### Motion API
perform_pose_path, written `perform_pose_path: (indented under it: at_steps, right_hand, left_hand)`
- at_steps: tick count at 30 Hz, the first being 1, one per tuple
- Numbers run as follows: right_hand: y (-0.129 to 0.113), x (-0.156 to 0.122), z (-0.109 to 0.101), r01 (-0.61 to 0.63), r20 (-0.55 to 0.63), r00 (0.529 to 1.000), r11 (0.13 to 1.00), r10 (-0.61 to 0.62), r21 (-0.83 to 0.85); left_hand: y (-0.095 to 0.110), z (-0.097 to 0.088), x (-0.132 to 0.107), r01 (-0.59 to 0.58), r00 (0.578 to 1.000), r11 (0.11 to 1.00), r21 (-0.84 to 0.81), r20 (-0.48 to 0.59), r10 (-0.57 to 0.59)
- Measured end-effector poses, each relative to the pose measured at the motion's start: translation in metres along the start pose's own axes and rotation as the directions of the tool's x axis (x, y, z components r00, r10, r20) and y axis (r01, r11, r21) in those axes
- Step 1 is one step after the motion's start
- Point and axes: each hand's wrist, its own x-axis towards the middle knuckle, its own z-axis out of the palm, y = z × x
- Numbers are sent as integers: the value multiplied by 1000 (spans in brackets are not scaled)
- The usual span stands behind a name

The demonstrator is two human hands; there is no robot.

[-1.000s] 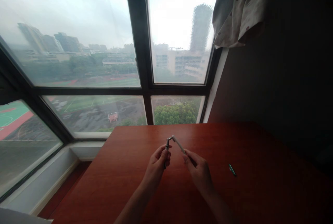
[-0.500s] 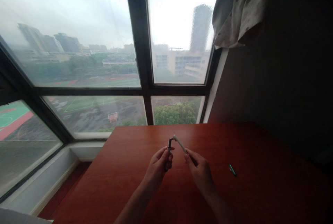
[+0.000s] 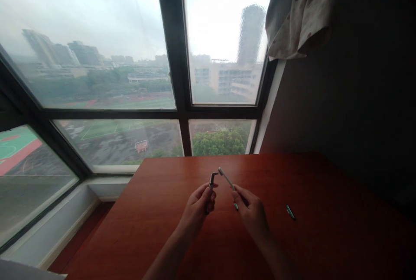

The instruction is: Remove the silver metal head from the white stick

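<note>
Above a red-brown wooden table [image 3: 162, 228], both my hands are raised close together. My left hand [image 3: 198, 208] is closed around a thin dark stick-like piece with a bent metal top [image 3: 212, 180]. My right hand [image 3: 250, 213] pinches a slim pale rod [image 3: 225, 178] that slants up and left, and a small green bit [image 3: 235, 206] shows below its fingers. The tips of the two pieces stand a little apart. I cannot make out exactly what the pieces are.
A small green cap-like piece [image 3: 290, 212] lies on the table to the right of my hands. Large windows [image 3: 130, 76] with dark frames rise behind the table. A pale cloth [image 3: 292, 15] hangs at the upper right beside a dark wall.
The pale rod in my right hand has come away from the bent metal top in my left hand, leaving a gap. A green bit now shows under my right fingers.
</note>
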Motion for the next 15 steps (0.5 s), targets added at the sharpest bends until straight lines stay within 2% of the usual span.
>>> perform_pose_path:
  at_steps: [10, 15]
  right_hand:
    - [5, -3, 4, -143, 135, 984, 962, 114, 231]
    - [6, -3, 4, -148, 133, 984, 958, 118, 245]
  left_hand:
    - [-2, -3, 2, -45, 999, 998, 50, 29, 43]
    - [-4, -6, 4, -92, 995, 989, 116, 33, 89]
